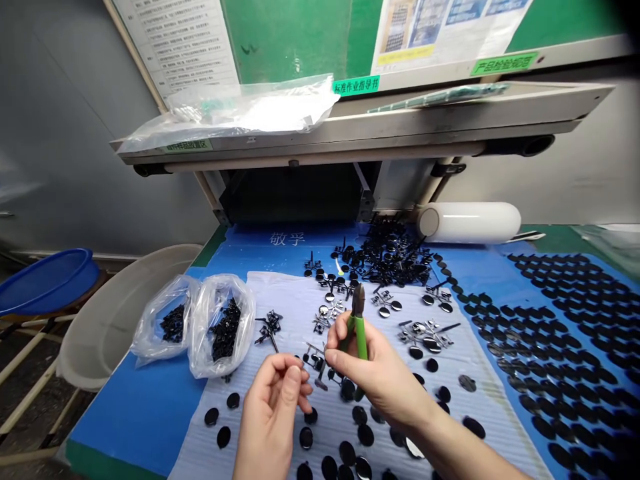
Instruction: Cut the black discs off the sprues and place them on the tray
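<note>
My right hand (pixel 373 373) is wrapped round green-handled side cutters (pixel 361 337), their dark jaws pointing up and away from me. Beside it, my left hand (pixel 273 410) is closed, thumb against curled fingers; I cannot make out what is in them. Between the hands shows a black plastic sprue piece (pixel 316 360) with thin branches; whether fingers touch it is unclear. Loose black discs (pixel 347 453) are scattered on the white foam sheet (pixel 270 293) around and below both hands. More sprues with discs attached (pixel 425 335) lie beyond the right hand.
A heap of black sprued parts (pixel 395 253) lies at the back. Two clear bags (pixel 246 333) of small black pieces stand at left. Rows of black discs (pixel 550 353) cover the right side. A white cylinder (pixel 475 222) lies behind, below a shelf (pixel 425 130).
</note>
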Tool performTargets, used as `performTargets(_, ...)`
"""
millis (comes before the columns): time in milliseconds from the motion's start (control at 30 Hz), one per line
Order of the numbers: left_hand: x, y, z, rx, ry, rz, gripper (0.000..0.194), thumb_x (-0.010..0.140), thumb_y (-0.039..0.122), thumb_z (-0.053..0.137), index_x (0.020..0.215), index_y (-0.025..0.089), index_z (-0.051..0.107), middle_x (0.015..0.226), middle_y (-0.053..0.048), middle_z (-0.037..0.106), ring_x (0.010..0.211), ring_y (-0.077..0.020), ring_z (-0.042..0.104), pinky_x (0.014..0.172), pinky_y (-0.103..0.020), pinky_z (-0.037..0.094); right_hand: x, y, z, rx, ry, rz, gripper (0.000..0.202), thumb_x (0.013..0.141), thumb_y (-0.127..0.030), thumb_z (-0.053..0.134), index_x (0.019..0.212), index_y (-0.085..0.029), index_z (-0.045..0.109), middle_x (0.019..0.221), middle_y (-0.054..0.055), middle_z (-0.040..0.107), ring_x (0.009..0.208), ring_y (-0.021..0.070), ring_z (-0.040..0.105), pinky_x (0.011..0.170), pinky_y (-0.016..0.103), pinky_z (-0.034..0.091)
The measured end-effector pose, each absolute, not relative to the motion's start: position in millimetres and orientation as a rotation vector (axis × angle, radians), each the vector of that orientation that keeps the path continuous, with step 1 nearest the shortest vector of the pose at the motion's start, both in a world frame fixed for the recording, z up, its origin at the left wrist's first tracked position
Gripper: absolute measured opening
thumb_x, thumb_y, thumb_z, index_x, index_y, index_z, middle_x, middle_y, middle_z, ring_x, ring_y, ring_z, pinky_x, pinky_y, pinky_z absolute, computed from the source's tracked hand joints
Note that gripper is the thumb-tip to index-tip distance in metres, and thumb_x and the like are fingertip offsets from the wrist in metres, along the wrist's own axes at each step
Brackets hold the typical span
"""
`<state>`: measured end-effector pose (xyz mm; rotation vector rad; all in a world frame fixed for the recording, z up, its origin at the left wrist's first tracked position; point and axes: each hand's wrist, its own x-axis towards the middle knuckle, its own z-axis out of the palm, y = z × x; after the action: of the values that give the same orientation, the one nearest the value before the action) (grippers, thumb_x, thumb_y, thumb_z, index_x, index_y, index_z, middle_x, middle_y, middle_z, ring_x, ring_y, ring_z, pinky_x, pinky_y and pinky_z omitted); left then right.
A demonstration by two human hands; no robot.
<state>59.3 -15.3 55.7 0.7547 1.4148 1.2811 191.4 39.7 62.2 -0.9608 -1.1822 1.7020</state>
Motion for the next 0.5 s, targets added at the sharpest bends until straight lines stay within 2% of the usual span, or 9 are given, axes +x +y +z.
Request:
performTargets(67,65,-18,51,0.708,1.352,1.291,0.02,0.072,0.037,0.056,0.074,0.017,0.055,0.067,-0.001,0.058,0.057,-0.0116,0.054,0.053,-0.022,0.045,190,34,64,-1.003,-1.146,1.678,0.024,0.068,-0.021,0.058,0.076,-0.022,0.036,0.071,-0.005,0.044,0.063,0.0111,0.042,0.059,0.024,0.036)
performTargets(167,73,-19,50,0.619,1.238,1.257,0.019,0.071,0.035,0.059,0.072,0.017,0.054,0.06,0.0,0.058,0.054,-0.0131,0.055,0.045,-0.022,0.045,188,25,65,-1.046,-1.11,1.669,0.022,0.067,-0.022,0.056,0.075,-0.022,0.035,0.069,-0.005,0.041,0.061,0.011,0.04,0.058,0.025,0.036)
performTargets(333,72,-19,58,0.567,1.154,1.132,0.019,0.073,0.032,0.056,0.066,0.017,0.048,0.042,0.002,0.056,0.033,-0.0064,0.043,0.034,-0.016,0.034,202,18,57,-0.956,-1.155,1.747,0.018,0.068,-0.02,0.054,0.078,-0.021,0.038,0.073,-0.002,0.041,0.068,0.013,0.041,0.062,0.026,0.035)
performTargets(500,68,-22,61,0.556,1.12,1.067,0.02,0.075,0.031,0.053,0.063,0.017,0.046,0.04,0.002,0.054,0.031,-0.0044,0.039,0.032,-0.013,0.027,224,15,41,-0.859,-1.147,1.864,0.019,0.068,-0.017,0.053,0.08,-0.02,0.038,0.078,0.0,0.041,0.071,0.0146,0.042,0.062,0.027,0.033)
